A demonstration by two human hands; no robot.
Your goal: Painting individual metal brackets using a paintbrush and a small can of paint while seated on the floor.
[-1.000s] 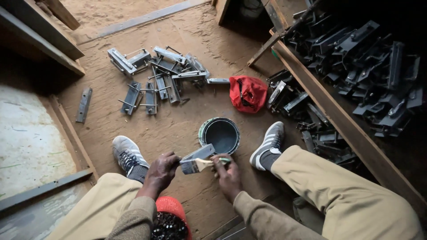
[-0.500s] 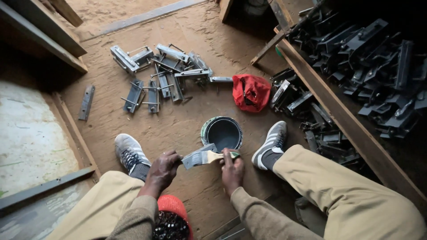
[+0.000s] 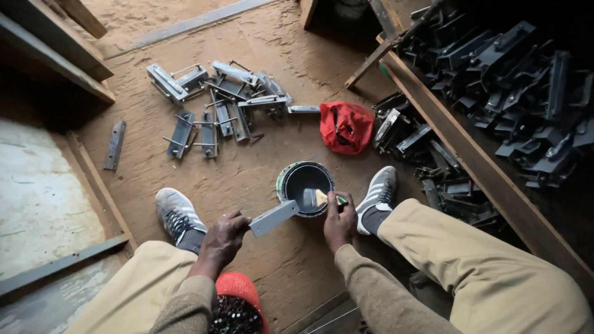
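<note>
Soft, diffuse daylight falls on the sandy wooden floor (image 3: 260,167), brightest across the upper middle and on the pale slab (image 3: 37,204) at the left edge. The upper right sinks into deep shade, so the stacked dark metal parts (image 3: 513,93) there show only as dull outlines (detail is mostly lost). Shadows under the shoes and legs are weak and soft-edged. No hard glare shows; the paint can (image 3: 306,185) carries a faint sheen. Straight boards bow near the borders from wide-angle distortion. Focus is fairly even, slightly soft.
</note>
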